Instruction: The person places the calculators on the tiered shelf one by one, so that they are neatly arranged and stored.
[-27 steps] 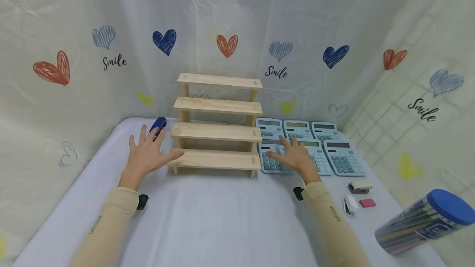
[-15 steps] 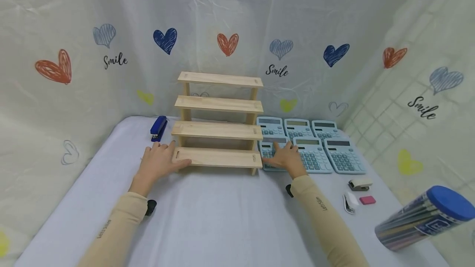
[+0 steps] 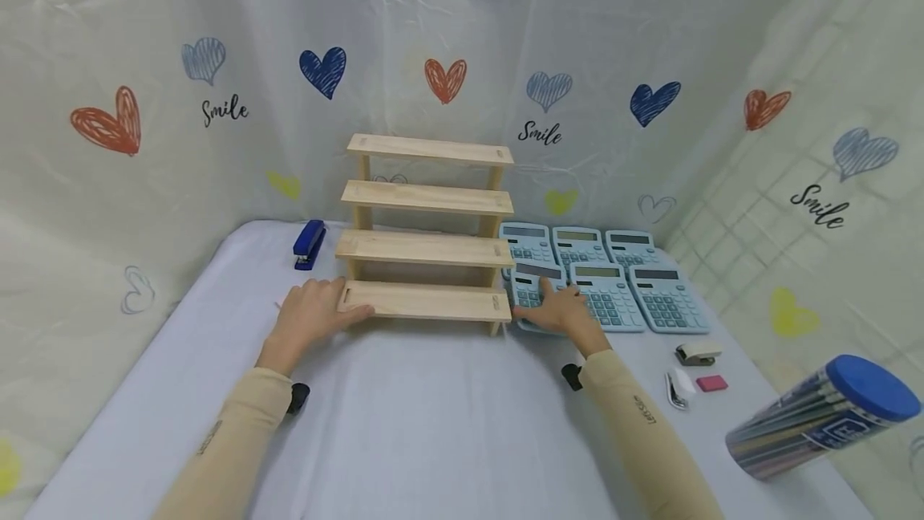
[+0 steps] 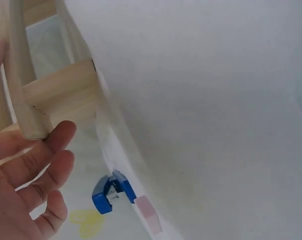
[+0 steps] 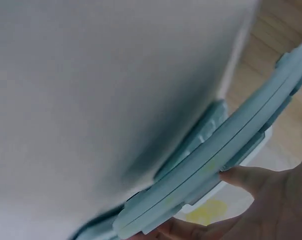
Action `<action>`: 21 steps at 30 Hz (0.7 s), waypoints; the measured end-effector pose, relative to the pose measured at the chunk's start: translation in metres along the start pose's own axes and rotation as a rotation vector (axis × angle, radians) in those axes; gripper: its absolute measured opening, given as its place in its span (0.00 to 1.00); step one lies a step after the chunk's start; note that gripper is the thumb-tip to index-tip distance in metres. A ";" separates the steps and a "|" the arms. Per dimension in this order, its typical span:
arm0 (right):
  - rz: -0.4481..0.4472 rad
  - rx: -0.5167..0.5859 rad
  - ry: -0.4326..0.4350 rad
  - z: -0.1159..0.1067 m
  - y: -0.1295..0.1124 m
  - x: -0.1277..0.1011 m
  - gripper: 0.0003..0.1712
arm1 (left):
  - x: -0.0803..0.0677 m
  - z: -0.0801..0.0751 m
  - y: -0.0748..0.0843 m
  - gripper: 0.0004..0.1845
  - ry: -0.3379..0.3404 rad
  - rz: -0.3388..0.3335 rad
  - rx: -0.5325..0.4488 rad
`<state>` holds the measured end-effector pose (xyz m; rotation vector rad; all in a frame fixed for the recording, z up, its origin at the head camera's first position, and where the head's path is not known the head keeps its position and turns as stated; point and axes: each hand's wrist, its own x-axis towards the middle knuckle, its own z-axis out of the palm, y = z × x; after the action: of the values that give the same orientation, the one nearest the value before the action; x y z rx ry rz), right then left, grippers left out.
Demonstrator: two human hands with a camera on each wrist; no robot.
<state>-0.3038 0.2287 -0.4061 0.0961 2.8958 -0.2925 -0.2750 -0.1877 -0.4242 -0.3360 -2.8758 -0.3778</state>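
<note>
1. We see the nearest calculator (image 3: pixel 536 295) at centre right of the head view, just right of the wooden stepped shelf (image 3: pixel 426 235); its near edge is tipped up off the table (image 3: pixel 433 416), and the right wrist view shows its edge (image 5: pixel 225 165) raised in front of the flat one behind it
2. The right hand (image 3: pixel 559 313) holds that calculator, fingers on the keys and thumb at its edge, so the fingers are closed narrowly round it
3. The left hand (image 3: pixel 312 313) grips the left end of the shelf's bottom step, thumb on top and fingers curled by the post; the left wrist view shows the fingers (image 4: pixel 38 160) against the wood
4. Five more calculators (image 3: pixel 613 275) lie flat in two rows, touching edge to edge, to the right of the held one
5. Further out we note a blue stapler (image 3: pixel 309 244) left of the shelf, a small stapler (image 3: pixel 697 355) and pink eraser (image 3: pixel 711 383) at lower right, and a tube of pencils (image 3: pixel 819 420) lying tilted at the frame's right edge
6. Our judgement of the risk: the grip is shallow, so the calculator could slip, or its far edge could drag the neighbour out of line; a push on the light shelf could shift it
</note>
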 end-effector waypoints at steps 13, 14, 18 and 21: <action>-0.124 0.158 0.194 -0.099 -0.025 -0.017 0.65 | 0.002 -0.001 0.003 0.46 -0.138 -0.143 -0.116; -0.133 0.152 0.208 -0.109 -0.037 -0.014 0.65 | 0.002 -0.002 0.003 0.46 -0.137 -0.146 -0.112; -0.172 0.072 0.275 -0.141 -0.094 0.009 0.64 | 0.002 -0.004 0.003 0.46 -0.131 -0.137 -0.102; -0.208 -0.012 0.322 -0.157 -0.135 0.032 0.63 | 0.003 -0.004 0.003 0.46 -0.134 -0.128 -0.104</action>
<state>-0.3816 0.1300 -0.2379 -0.1784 3.2327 -0.3213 -0.2761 -0.1855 -0.4194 -0.2019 -3.0249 -0.5493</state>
